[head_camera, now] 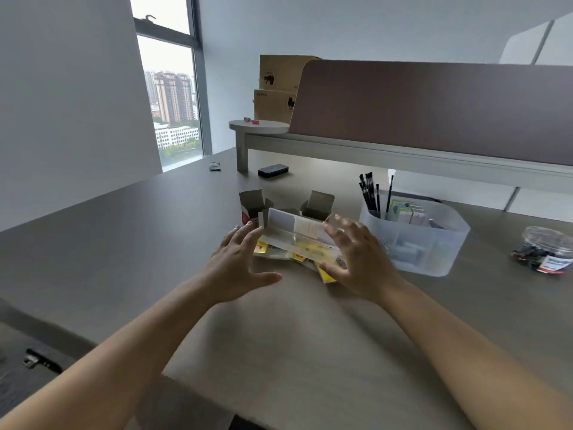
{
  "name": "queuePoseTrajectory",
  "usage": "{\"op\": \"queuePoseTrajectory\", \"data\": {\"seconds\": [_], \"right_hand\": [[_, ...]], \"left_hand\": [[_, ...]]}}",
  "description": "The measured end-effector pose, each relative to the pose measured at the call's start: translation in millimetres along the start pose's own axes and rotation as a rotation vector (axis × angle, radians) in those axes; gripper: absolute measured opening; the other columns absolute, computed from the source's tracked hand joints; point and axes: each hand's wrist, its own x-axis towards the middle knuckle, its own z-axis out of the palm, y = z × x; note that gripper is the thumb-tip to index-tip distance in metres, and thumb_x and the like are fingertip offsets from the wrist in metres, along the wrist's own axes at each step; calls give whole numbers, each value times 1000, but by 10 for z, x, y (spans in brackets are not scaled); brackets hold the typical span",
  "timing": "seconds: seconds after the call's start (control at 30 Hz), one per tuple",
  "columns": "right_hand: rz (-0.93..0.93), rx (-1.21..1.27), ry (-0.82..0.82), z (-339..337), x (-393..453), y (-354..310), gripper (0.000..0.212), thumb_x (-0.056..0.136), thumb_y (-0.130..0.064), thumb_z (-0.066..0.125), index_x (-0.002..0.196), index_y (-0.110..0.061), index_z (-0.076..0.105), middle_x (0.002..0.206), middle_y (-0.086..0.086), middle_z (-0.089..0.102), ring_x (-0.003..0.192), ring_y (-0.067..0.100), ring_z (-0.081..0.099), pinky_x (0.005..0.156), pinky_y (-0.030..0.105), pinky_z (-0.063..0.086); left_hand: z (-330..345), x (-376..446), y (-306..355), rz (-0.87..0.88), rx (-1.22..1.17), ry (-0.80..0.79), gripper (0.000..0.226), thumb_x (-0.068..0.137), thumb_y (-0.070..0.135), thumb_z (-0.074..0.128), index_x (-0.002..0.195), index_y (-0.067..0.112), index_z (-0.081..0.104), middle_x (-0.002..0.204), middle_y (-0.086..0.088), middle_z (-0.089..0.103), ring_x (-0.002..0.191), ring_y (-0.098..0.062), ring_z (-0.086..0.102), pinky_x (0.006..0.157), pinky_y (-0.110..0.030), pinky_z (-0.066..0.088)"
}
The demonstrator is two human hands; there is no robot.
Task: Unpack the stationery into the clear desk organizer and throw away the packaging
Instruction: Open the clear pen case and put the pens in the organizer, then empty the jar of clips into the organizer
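Head view: left hand and right hand spread open, fingers splayed either side of the packaging pile, gripping nothing; flanking it, presumably to gather it in one scoop. Pile mid-desk, well in from the near edge. Clear desk organizer just right of the pile, already holding pens and sticky notes. Clip tub toward the right edge, seemingly still unpacked.

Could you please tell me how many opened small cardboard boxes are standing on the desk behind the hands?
2. One opened box with red print stands behind the left hand; the other opened box stands behind the right hand. The pile of packaging may hide more.
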Motion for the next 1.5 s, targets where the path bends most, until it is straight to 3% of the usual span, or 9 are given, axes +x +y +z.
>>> {"op": "queuePoseTrajectory", "data": {"seconds": [0.2, 0.4, 0.63, 0.87, 0.97, 1.07, 1.2, 1.37, 1.5], "right_hand": [[78, 38, 28, -307, -734, 382, 50, 88, -30, 51, 134, -15, 38, 143, 4, 37, 132, 16, 30, 109, 24, 22], [454, 11, 54, -593, -1388, 1306, 46, 88, -28, 52, 130, -12, 44, 138, 8, 41, 129, 22, 35, 106, 27, 24], [745, -7, 138, -639, -1398, 2310, 61, 86, -28, 55, 138, -12, 29, 146, 16, 28, 136, 29, 24, 109, 35, 25], [799, 77, 199, -590, -957, 2659, 71, 83, -32, 60, 141, -24, 20, 154, 13, -7, 141, 34, 6, 114, 39, 18], [795, 161, 284, -555, -901, 2656, 64, 79, -25, 65, 133, -15, 34, 151, 17, 9, 135, 32, 26, 106, 30, 28], [742, 204, 397, -570, -919, 2515, 51, 73, -20, 72, 115, -7, 45, 131, 15, 35, 107, 31, 51, 86, 26, 37], [663, 317, 406, -625, -1035, 2238, 51, 66, -16, 77, 107, -5, 49, 121, 15, 41, 92, 18, 44, 69, 14, 27], [548, 645, 366, -787, -1217, 1681, 51, 67, -15, 76, 107, -19, 45, 111, 0, 46, 106, 14, 46, 87, 23, 38], [483, 829, 262, -780, -1238, 1287, 53, 72, -13, 71, 112, -26, 40, 101, -14, 42, 105, 11, 45, 89, 28, 43]], "left_hand": [[148, -164, 630, 237, -24, -5, 72, 80, 42, 59, 140, 25, 22, 153, 4, 16, 140, -17, 18, 111, -32, 26], [664, -27, 1586, 477, 28, -159, 70, 83, 44, 54, 141, 27, 20, 152, 7, 18, 140, -11, 15, 112, -26, 19], [1127, 375, 2110, 550, 116, -397, 69, 83, 52, 48, 141, 28, 18, 152, 6, 18, 136, -13, 24, 110, -28, 25], [1249, 535, 2094, 543, 81, -444, 70, 81, 58, 47, 140, 32, 19, 150, 15, 14, 135, -7, 21, 110, -25, 26], [1270, 546, 2072, 537, 65, -427, 70, 80, 57, 49, 139, 32, 21, 150, 15, 16, 135, -8, 21, 109, -24, 23], [1268, 536, 2076, 540, 51, -408, 70, 80, 56, 50, 139, 31, 22, 149, 13, 18, 135, -8, 23, 107, -21, 23], [1257, 495, 2080, 497, -20, -354, 75, 78, 52, 57, 139, 30, 19, 147, 7, 25, 132, -11, 29, 105, -22, 27], [1210, 441, 2119, 393, -409, -201, 89, 70, 40, 70, 140, 22, 19, 145, 1, 33, 132, -12, 32, 104, -21, 25], [1137, 351, 2119, 318, -664, -216, 84, 63, 28, 77, 132, 17, 31, 122, 0, 55, 110, -14, 54, 98, -33, 45]]}}
